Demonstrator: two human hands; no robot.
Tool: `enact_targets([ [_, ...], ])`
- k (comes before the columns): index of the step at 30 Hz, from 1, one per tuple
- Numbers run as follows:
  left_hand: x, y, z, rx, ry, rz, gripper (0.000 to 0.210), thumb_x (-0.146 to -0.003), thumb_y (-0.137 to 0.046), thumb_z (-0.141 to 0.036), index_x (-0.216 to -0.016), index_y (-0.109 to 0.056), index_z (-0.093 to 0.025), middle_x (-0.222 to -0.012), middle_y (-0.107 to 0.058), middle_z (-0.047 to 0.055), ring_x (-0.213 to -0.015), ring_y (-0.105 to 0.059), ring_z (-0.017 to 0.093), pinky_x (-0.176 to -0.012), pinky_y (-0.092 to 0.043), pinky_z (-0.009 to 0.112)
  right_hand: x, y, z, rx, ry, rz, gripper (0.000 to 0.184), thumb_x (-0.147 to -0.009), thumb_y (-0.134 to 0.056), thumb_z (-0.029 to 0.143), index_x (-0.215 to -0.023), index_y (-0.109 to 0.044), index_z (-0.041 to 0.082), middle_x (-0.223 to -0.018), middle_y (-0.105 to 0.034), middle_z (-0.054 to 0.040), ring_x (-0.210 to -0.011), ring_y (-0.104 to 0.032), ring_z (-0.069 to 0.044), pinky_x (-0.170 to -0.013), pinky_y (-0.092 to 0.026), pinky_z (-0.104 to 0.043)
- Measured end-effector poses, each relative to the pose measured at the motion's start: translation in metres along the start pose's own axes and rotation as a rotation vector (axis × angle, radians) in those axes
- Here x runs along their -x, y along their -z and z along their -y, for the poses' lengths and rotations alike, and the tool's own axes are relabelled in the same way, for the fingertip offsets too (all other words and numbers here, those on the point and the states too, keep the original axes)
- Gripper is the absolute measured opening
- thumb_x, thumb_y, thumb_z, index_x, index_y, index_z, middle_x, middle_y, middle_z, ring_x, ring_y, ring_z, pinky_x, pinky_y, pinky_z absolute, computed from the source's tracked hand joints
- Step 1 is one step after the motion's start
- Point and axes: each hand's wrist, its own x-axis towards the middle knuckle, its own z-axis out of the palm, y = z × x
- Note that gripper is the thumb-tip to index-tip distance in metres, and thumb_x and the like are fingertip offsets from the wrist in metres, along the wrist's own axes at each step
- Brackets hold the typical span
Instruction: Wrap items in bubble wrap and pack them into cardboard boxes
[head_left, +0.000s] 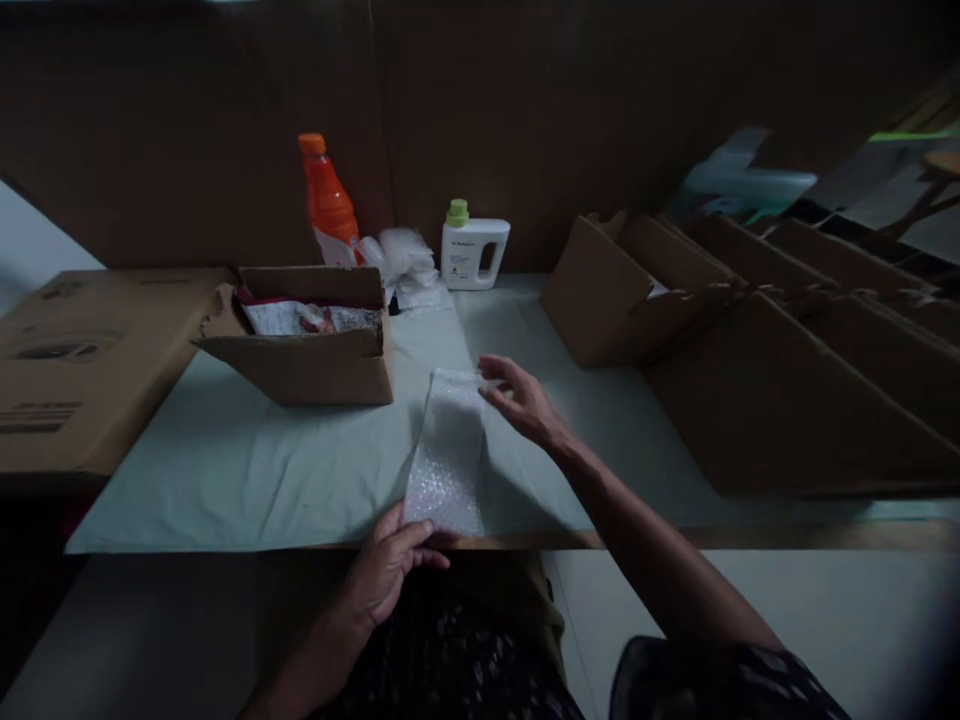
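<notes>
A clear bubble wrap bag point(450, 450) stretches from the table's front edge toward the middle, its near part shiny. My left hand point(390, 560) grips its near left corner, with the thumb on top and the fingers underneath. By the bag's far right corner is my right hand point(525, 403); its fingers are slightly bent and apart, with nothing visibly gripped. Whether those fingertips touch the bag's edge is hard to tell.
A light green cloth point(247, 460) covers the table. An open carton point(330, 370) with packets stands left, beside a large closed box point(97, 370). Behind are an orange bottle point(330, 205), crumpled bubble wrap point(409, 262) and a white jug point(461, 255). Several open cardboard bins point(795, 400) line the right.
</notes>
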Motion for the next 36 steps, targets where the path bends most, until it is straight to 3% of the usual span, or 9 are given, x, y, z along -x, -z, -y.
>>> enact_targets([
  [5,0.004,-0.001,-0.005,0.01,0.051,0.039,0.045,-0.069,-0.08,-0.039,-0.101,-0.064,-0.012,-0.086,-0.078,0.013,-0.083,-0.073,0.026,-0.072,-0.053,0.035,0.098,0.001,0.02,0.245,0.292,0.423,0.077,-0.084,-0.066,0.019,-0.155,-0.036,0.025,-0.153,-0.049,-0.0132,-0.137,-0.049,-0.029,-0.109,-0.044,-0.052],
  [9,0.005,0.004,-0.015,-0.211,0.006,0.143,0.047,-0.079,-0.071,-0.044,-0.111,-0.064,-0.011,-0.089,-0.078,0.012,-0.085,-0.072,0.024,-0.08,-0.053,0.036,0.126,-0.035,0.024,0.215,0.163,0.227,0.051,-0.09,-0.061,0.019,-0.14,-0.054,0.025,-0.125,-0.069,-0.012,-0.112,-0.064,-0.025,-0.096,-0.053,-0.048],
  [11,0.005,0.012,-0.022,-0.426,-0.139,0.113,0.052,-0.085,-0.065,-0.045,-0.124,-0.061,-0.011,-0.087,-0.077,0.009,-0.084,-0.07,0.022,-0.084,-0.053,0.037,0.12,-0.049,0.018,0.12,0.013,0.088,0.037,-0.094,-0.055,0.02,-0.13,-0.061,0.024,-0.105,-0.075,-0.008,-0.091,-0.068,-0.021,-0.084,-0.056,-0.039],
  [15,-0.006,0.021,-0.028,-0.874,-0.651,-0.183,0.044,-0.088,-0.061,-0.032,-0.129,-0.06,-0.015,-0.103,-0.073,0.009,-0.096,-0.067,0.022,-0.09,-0.053,0.039,0.1,-0.056,0.005,-0.017,-0.163,0.034,0.038,-0.091,-0.055,0.026,-0.128,-0.062,0.018,-0.078,-0.071,0.0001,-0.065,-0.061,-0.014,-0.064,-0.051,-0.026],
  [20,-0.036,0.005,-0.019,-1.337,-1.081,-0.101,0.034,-0.088,-0.057,-0.013,-0.121,-0.066,-0.018,-0.128,-0.066,0.012,-0.123,-0.056,0.027,-0.106,-0.048,0.046,0.088,-0.057,0.002,0.044,-0.212,-0.018,0.051,-0.086,-0.055,0.021,-0.137,-0.053,0.015,-0.075,-0.068,0.002,-0.06,-0.059,-0.013,-0.063,-0.049,-0.025],
  [25,-0.052,0.001,-0.011,-1.579,-1.054,-0.1,0.031,-0.084,-0.063,-0.011,-0.114,-0.068,-0.017,-0.119,-0.07,0.012,-0.112,-0.059,0.029,-0.096,-0.053,0.048,0.106,-0.055,0.004,0.315,-0.067,-0.21,0.049,-0.087,-0.059,0.023,-0.135,-0.055,0.016,-0.123,-0.067,-0.0151,-0.089,-0.068,-0.021,-0.079,-0.056,-0.036],
  [28,-0.056,0.005,-0.012,-1.594,-1.069,-0.086,0.036,-0.082,-0.063,-0.008,-0.117,-0.067,-0.017,-0.117,-0.069,0.011,-0.11,-0.059,0.028,-0.096,-0.052,0.046,0.119,-0.054,0.004,0.494,0.113,-0.155,0.043,-0.086,-0.064,0.024,-0.128,-0.062,0.019,-0.133,-0.063,-0.0168,-0.116,-0.062,-0.03,-0.092,-0.053,-0.045],
  [32,-0.058,0.007,-0.013,-1.566,-1.125,-0.154,0.032,-0.082,-0.057,-0.004,-0.108,-0.069,-0.018,-0.116,-0.068,0.011,-0.107,-0.061,0.027,-0.094,-0.053,0.043,0.115,-0.059,0.004,0.556,0.254,-0.009,0.023,-0.091,-0.063,0.021,-0.112,-0.07,0.02,-0.129,-0.069,-0.0126,-0.123,-0.06,-0.032,-0.093,-0.049,-0.046],
  [36,-0.05,0.009,-0.017,-1.417,-1.073,-0.085,0.024,-0.082,-0.055,-0.004,-0.094,-0.068,-0.02,-0.1,-0.072,0.006,-0.095,-0.065,0.023,-0.086,-0.055,0.037,0.109,-0.058,0.004,0.416,0.205,0.039,0.02,-0.099,-0.053,0.021,-0.11,-0.07,0.021,-0.1,-0.078,-0.006,-0.093,-0.07,-0.021,-0.085,-0.05,-0.036],
])
